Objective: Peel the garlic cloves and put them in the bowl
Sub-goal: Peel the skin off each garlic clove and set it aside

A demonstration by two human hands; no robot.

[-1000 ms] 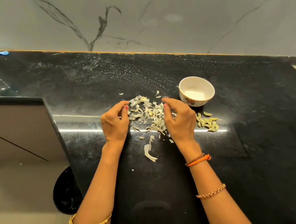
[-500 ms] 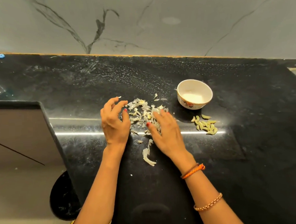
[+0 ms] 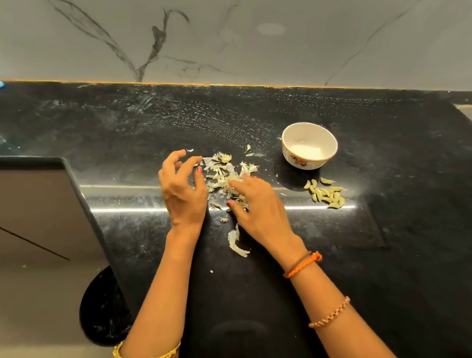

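Note:
A heap of pale garlic skins (image 3: 223, 174) lies in the middle of the black counter (image 3: 396, 239). My left hand (image 3: 182, 192) stands at the heap's left edge with fingers spread and loosely bent, holding nothing. My right hand (image 3: 258, 207) lies flat over the heap's right part, fingers pressing on the skins. A small white bowl (image 3: 309, 145) with a flower print stands to the right, and I see no cloves in it. Several peeled yellowish garlic cloves (image 3: 326, 193) lie in a loose cluster just in front of the bowl.
One long strip of skin (image 3: 237, 243) lies apart, nearer to me. The counter's front edge drops at the left to the floor, where a black round bin (image 3: 102, 311) stands. A marbled white wall (image 3: 249, 33) backs the counter.
My right hand has swung from the heap's right side onto the skins and moved them left. My left hand's fingers have opened out at the heap's left edge.

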